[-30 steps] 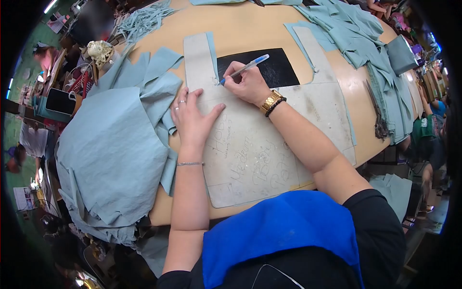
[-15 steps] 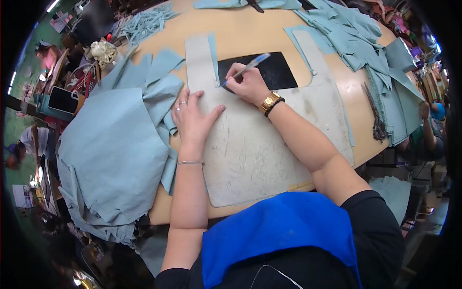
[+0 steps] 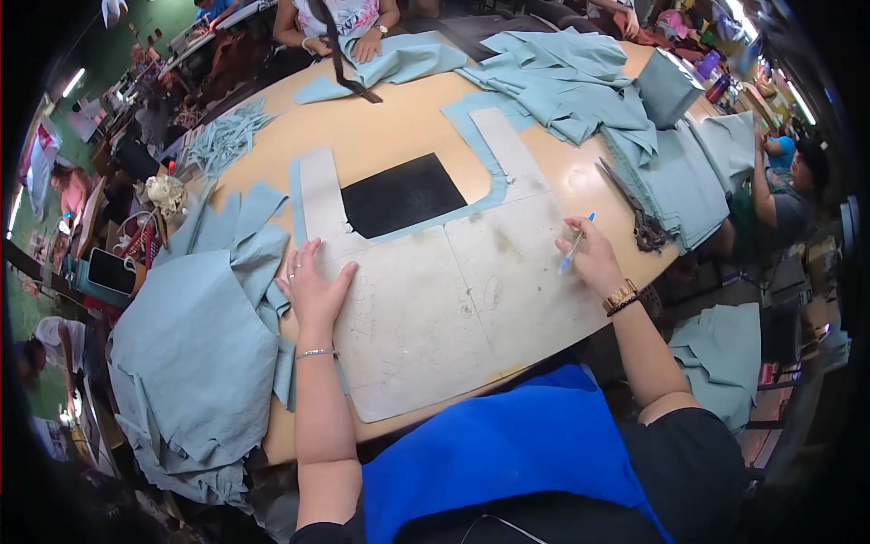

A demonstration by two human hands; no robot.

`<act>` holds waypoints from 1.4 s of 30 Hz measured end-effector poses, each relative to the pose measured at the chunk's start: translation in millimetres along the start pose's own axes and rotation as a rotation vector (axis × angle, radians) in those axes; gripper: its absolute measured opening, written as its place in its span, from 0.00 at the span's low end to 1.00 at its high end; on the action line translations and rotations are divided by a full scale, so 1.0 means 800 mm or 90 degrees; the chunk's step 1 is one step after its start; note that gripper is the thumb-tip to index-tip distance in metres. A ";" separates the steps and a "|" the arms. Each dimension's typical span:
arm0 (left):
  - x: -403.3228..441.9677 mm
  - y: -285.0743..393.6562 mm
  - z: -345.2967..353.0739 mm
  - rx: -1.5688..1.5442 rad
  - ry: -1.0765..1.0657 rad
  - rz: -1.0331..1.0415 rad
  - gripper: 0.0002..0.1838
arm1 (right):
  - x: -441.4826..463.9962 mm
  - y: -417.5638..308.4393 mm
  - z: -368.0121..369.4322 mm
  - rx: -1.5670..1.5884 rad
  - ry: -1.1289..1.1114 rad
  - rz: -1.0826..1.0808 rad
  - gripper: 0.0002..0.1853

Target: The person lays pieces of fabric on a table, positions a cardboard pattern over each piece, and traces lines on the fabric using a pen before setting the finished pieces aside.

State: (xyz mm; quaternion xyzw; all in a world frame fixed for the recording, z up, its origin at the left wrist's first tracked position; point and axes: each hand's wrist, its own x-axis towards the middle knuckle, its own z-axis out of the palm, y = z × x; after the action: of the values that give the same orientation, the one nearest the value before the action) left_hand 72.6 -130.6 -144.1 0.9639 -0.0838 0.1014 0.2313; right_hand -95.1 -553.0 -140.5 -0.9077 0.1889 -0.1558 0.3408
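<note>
A large off-white pattern template (image 3: 426,317) with two upright straps lies on light blue fabric (image 3: 470,121), which shows along its inner and outer edges. My left hand (image 3: 314,283) rests with fingers spread on the template's left edge. At the right edge, my right hand (image 3: 591,258) holds a blue-and-white pen (image 3: 577,243) between closed fingers, its blue tip pointing down. Between the template's straps lies a black rectangular sheet (image 3: 403,195).
Blue fabric pieces (image 3: 195,335) pile up at left, with thin scraps (image 3: 227,136) behind. Large scissors (image 3: 634,204) lie at right beside stacked cloth (image 3: 680,177). Across the table, a person's hands (image 3: 367,43) touch fabric (image 3: 390,65) near a dark strap (image 3: 340,54).
My right hand has moved with the pen from the template's inner notch to its right edge. The template now sits lower, with more blue fabric showing above it. The head view has shifted.
</note>
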 end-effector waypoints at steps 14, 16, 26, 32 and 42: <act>-0.008 -0.035 0.042 0.094 0.078 -0.167 0.42 | 0.000 -0.041 -0.081 0.228 -0.035 -0.067 0.16; -0.013 -0.018 0.028 0.125 0.056 -0.166 0.42 | 0.008 -0.008 -0.111 0.163 0.066 -0.094 0.14; -0.026 0.033 0.042 0.106 0.066 -0.120 0.34 | 0.038 0.096 -0.200 0.455 0.252 0.009 0.17; -0.009 0.125 0.082 0.036 -0.052 0.041 0.31 | 0.022 0.134 -0.205 0.259 0.223 0.059 0.19; 0.047 0.191 0.122 -0.373 -0.123 0.150 0.29 | -0.022 -0.037 -0.309 0.037 0.317 -0.247 0.21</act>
State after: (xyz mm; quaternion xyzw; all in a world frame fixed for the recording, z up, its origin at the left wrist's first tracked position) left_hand 92.2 -314.8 -154.8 0.8453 -0.2421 0.0071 0.4763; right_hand -205.7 -662.8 54.6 -0.8508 0.0853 -0.4404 0.2739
